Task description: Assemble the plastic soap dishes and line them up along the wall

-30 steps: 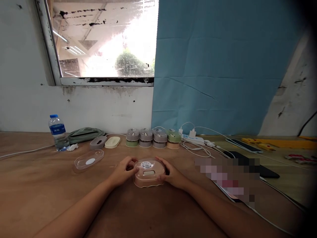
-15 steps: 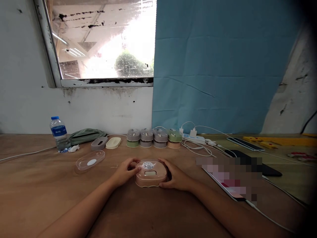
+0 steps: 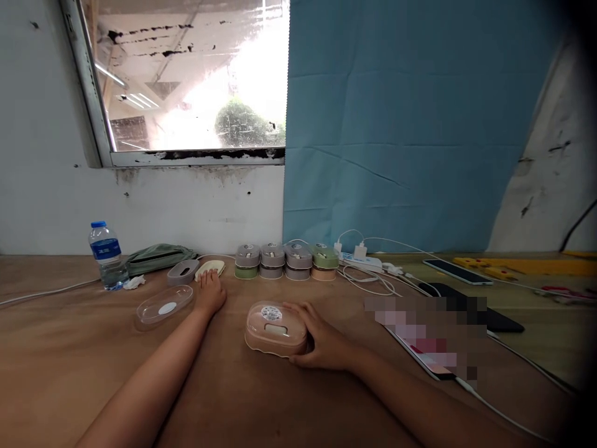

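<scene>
Your right hand (image 3: 323, 342) has its grip curved round the right end of the pink box (image 3: 276, 340), fingers over the far top edge and thumb at the near lower corner, pinching that end. The box rests on the desk (image 3: 247, 404) in front of you; you can see a pale piece through the slot in its top, beside a round label.

Your left hand (image 3: 212, 298) reaches forward, forearm slanting up from the lower left, palm down, fingertips over the near edge of the cream piece (image 3: 211, 265); you cannot tell whether that grip is closed on it. The slotted grey piece (image 3: 176, 275) lies just left of the cream one, and the clear cover (image 3: 153, 305) with a white sticker lies nearer you.

Along the back stand a green-based box (image 3: 247, 272), two grey boxes (image 3: 284, 272) and a peach-based box (image 3: 323, 273), small pale pieces on their tops. At far left, the bottle (image 3: 112, 270) holds clear liquid.
</scene>
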Demonstrator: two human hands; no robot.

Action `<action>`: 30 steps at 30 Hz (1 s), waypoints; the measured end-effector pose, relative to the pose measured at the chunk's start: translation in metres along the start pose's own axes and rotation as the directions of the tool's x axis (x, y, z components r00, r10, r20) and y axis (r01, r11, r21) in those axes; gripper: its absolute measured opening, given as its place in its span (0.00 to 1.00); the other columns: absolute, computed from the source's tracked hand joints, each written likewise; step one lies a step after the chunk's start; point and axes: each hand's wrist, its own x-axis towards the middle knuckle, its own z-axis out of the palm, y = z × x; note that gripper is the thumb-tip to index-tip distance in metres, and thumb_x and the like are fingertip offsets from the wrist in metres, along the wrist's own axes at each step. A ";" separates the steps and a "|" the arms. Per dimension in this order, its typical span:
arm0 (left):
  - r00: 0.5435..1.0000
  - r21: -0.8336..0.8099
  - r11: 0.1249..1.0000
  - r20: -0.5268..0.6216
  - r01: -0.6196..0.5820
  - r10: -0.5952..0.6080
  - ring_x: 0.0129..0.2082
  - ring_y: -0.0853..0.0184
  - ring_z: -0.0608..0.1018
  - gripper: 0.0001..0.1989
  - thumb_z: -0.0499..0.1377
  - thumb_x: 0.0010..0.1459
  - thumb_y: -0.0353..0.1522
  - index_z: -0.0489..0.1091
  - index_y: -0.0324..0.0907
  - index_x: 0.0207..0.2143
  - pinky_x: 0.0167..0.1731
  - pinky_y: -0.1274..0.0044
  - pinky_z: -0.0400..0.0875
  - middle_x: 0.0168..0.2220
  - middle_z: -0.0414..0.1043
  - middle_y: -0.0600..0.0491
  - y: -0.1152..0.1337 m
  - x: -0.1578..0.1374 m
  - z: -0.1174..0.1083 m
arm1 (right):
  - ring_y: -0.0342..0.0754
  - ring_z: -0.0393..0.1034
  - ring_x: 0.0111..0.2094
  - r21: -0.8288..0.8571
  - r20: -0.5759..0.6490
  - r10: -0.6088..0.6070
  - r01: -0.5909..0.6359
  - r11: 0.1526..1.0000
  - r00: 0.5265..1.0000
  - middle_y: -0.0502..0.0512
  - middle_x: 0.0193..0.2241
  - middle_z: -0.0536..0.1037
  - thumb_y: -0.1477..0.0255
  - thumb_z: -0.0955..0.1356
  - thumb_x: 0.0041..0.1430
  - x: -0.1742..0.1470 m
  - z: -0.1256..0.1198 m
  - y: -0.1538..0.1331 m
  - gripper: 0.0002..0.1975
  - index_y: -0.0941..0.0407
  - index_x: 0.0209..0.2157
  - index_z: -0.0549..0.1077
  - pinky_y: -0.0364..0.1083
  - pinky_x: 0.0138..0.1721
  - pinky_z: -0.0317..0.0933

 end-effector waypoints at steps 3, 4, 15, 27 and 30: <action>1.000 0.009 1.000 0.005 0.004 -0.004 0.54 0.55 0.59 0.25 0.45 0.49 0.24 0.52 0.26 0.52 0.53 0.64 0.45 0.49 0.61 0.34 -0.008 0.015 0.006 | 0.54 0.46 0.56 -0.006 -0.005 -0.090 0.090 0.996 0.996 0.58 0.55 0.49 0.70 0.70 0.36 0.001 0.000 0.000 0.44 0.54 0.57 0.49 0.49 0.55 0.47; 1.000 0.014 1.000 0.007 0.007 -0.007 0.53 0.55 0.59 0.24 0.44 0.50 0.23 0.52 0.25 0.52 0.52 0.64 0.46 0.48 0.63 0.33 -0.010 0.019 0.007 | 0.54 0.45 0.56 -0.003 -0.007 -0.110 0.110 0.994 0.994 0.58 0.56 0.49 0.71 0.70 0.36 0.001 0.000 0.000 0.44 0.54 0.57 0.49 0.49 0.55 0.46; 0.997 -0.041 0.997 0.030 -0.068 0.070 0.36 0.60 0.71 0.14 0.45 0.53 0.25 0.64 0.38 0.41 0.38 0.72 0.60 0.34 0.71 0.45 -0.016 0.029 -0.007 | 0.54 0.51 0.54 0.019 -0.075 -0.107 0.109 0.994 0.991 0.57 0.53 0.56 0.72 0.71 0.33 0.002 0.005 0.006 0.44 0.53 0.55 0.52 0.49 0.54 0.48; 0.906 -0.333 0.845 -0.229 -0.418 0.357 0.37 0.64 0.67 0.12 0.44 0.57 0.29 0.67 0.43 0.33 0.41 0.71 0.58 0.33 0.66 0.49 0.033 -0.045 -0.059 | 0.54 0.51 0.54 0.234 -0.652 0.018 0.178 0.956 0.758 0.59 0.54 0.55 0.66 0.71 0.42 0.010 0.005 0.023 0.40 0.52 0.55 0.49 0.53 0.54 0.49; 0.845 -0.436 0.726 -0.217 -0.531 0.488 0.38 0.65 0.65 0.13 0.45 0.56 0.28 0.69 0.43 0.30 0.42 0.71 0.58 0.35 0.65 0.49 0.036 -0.049 -0.060 | 0.54 0.51 0.55 0.323 -0.710 0.094 0.205 0.924 0.698 0.59 0.55 0.53 0.66 0.70 0.43 0.012 0.005 0.024 0.40 0.51 0.55 0.47 0.54 0.54 0.49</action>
